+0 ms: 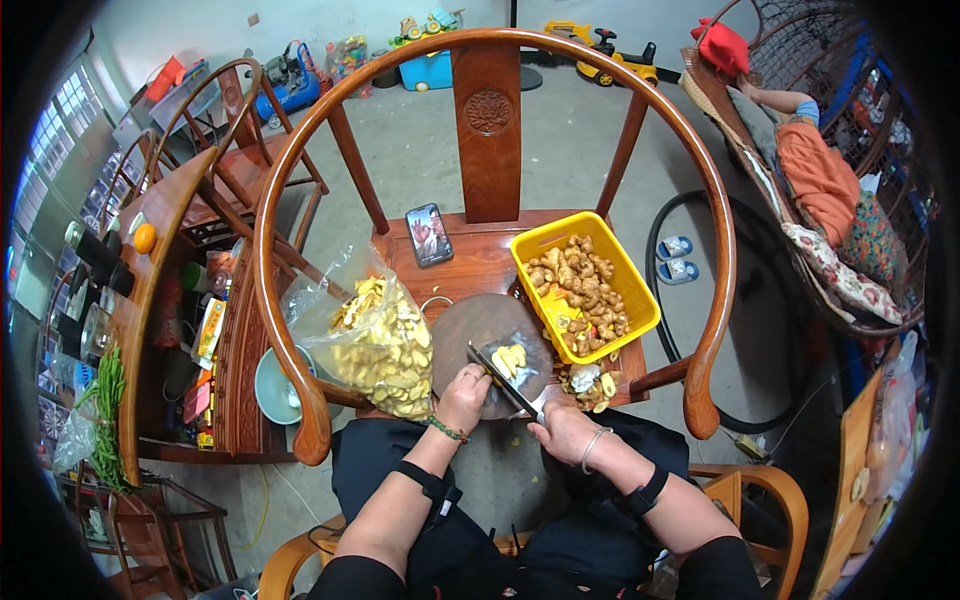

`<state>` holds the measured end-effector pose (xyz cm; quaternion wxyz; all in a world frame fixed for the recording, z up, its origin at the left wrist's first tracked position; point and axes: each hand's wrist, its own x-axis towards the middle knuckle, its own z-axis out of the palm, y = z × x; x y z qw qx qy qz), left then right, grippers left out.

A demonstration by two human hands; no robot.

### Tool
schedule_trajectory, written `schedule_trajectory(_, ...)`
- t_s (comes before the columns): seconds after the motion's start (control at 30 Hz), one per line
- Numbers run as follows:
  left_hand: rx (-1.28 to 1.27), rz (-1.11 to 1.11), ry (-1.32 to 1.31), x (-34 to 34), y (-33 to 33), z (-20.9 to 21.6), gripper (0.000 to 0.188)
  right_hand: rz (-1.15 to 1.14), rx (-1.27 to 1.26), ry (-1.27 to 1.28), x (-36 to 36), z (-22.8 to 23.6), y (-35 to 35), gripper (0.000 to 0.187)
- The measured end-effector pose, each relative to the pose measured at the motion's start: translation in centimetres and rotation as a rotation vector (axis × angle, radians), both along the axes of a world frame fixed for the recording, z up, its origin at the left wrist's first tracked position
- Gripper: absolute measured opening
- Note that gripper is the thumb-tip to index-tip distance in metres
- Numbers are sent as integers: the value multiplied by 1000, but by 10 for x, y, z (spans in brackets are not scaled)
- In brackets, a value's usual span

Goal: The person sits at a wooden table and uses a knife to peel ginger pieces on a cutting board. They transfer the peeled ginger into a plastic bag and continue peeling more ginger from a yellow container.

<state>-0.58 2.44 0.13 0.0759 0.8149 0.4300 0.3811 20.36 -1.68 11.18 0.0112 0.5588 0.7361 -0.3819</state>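
Observation:
My right hand [567, 433] grips the handle of a kitchen knife [505, 382], whose blade slants up and left over a round chopping board [455, 340]. My left hand [464, 398] is closed at the board's near edge, its fingertips by the blade's far end; whatever they hold is hidden. Cut pale ginger slices [509, 358] lie on the board beyond the blade. To the left, a clear plastic bag [345, 270] bulges with sliced ginger [385, 350]. On the right, a yellow plastic basket [640, 285] holds whole ginger roots [575, 275].
All this rests on a wooden armchair seat [480, 245], with a phone [429, 235] showing a picture behind the board. Scraps [590, 385] lie below the basket. A light-blue bowl [275, 390] stands at left. At right are slippers [677, 260], a black hose [650, 235] and a person in a wicker chair [820, 170].

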Motion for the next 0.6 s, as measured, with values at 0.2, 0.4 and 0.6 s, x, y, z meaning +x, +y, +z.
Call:
schedule_trajectory(0.2, -2, -15, -21, -1, 1, -1, 26, 22, -24, -11, -1, -3, 4, 39)
schedule_trajectory(0.4, -8, -7, -25, -1, -1, 0, 26, -3, -195, -33, -6, 18, 15, 39)
schedule_trajectory(0.6, -24, -24, 21, -6, -2, -3, 25, -11, -174, -9, -10, 18, 17, 38)
